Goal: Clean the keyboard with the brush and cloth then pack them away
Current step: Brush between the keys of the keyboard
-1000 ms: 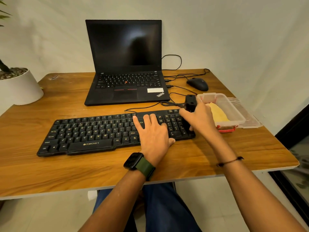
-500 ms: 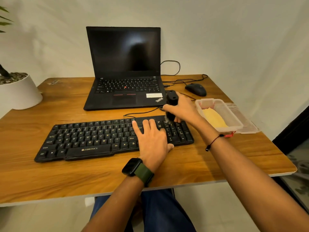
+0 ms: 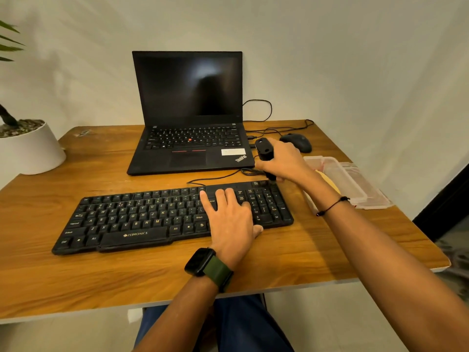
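A black keyboard [image 3: 142, 217] lies across the middle of the wooden desk [image 3: 127, 280]. My left hand [image 3: 229, 219] rests flat on its right half, fingers spread over the keys. My right hand [image 3: 284, 161] grips the black brush [image 3: 264, 151] by its handle, just behind the keyboard's far right corner; the bristle end is mostly hidden under my fingers. The yellow cloth [image 3: 330, 182] lies in the clear plastic box [image 3: 340, 179] at the right, largely hidden by my right forearm.
An open black laptop [image 3: 189, 138] stands behind the keyboard. A black mouse [image 3: 298, 142] and cables lie at the back right. The box's clear lid [image 3: 370, 191] sits beside the box. A white plant pot [image 3: 28, 148] stands at the far left.
My right hand has carried the brush from the keyboard's right end, across the number pad, up to its far right corner. My left hand has stayed pressed on the keys.
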